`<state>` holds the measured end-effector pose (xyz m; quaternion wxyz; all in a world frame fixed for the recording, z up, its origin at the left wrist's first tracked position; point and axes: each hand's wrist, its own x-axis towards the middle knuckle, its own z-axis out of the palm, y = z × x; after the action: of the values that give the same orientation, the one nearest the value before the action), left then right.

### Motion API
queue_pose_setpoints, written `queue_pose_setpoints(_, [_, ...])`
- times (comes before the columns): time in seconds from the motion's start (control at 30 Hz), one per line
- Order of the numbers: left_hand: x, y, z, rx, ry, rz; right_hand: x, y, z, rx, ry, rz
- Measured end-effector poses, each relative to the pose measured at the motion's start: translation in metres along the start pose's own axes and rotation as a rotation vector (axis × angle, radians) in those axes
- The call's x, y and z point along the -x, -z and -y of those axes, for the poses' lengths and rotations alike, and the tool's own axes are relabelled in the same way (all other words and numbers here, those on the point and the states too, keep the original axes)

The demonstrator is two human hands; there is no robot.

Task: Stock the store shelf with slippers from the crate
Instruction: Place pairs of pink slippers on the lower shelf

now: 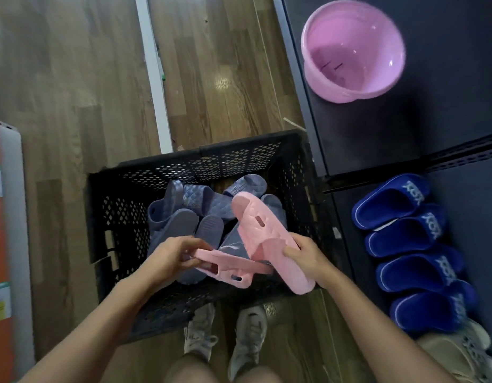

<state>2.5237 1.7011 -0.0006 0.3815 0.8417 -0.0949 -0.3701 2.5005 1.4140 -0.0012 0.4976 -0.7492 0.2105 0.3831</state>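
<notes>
on my feed two pink slippers are over the near half of the crate, both in hand. the tilted pink slipper (255, 225) stands slanted, one end up over the pile and the other down past the crate's near rim; the right hand (305, 258) grips its right edge, fingers curled round it. the low pink slipper (231, 268) lies crosswise below it, and the left hand (170, 255) pinches its left end between thumb and bent fingers. the two seem to touch where they cross, though i cannot tell for sure. under them a heap of grey-blue slippers (184, 214) fills the bottom of the black perforated crate (184, 167), which stands on the wood floor (73, 78) just beside a dark shelf unit (466, 222) on the right. on its lower shelf four dark blue slippers (396, 200) with white lettering lie side by side in a row, with a beige pair (460, 352) at the near end. on the upper shelf sits a pink basin (352, 51), mouth up. the person's white sneakers (200, 333) stand against the crate's near wall. an orange and white unit (7, 217) with labels runs down the left edge.
</notes>
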Motion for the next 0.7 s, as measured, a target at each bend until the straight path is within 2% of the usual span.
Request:
queue_pose_setpoints(0.23, [0.075,0.063,-0.097,0.124,-0.091,-0.053,0.111,0.015,0.055,-0.195,0.072,-0.187])
queue_pose_setpoints(0.33, [0.107,0.085,-0.139,0.188,-0.134,-0.091,0.156,0.03,0.083,-0.178,0.149,-0.231])
queue_pose_setpoints(0.53, [0.157,0.125,-0.222,0.409,-0.231,-0.085,0.247,0.066,0.142,-0.011,0.385,-0.184])
queue_pose_setpoints(0.7, [0.18,0.149,-0.286,0.521,-0.228,-0.058,0.304,0.074,0.179,0.078,0.438,-0.097])
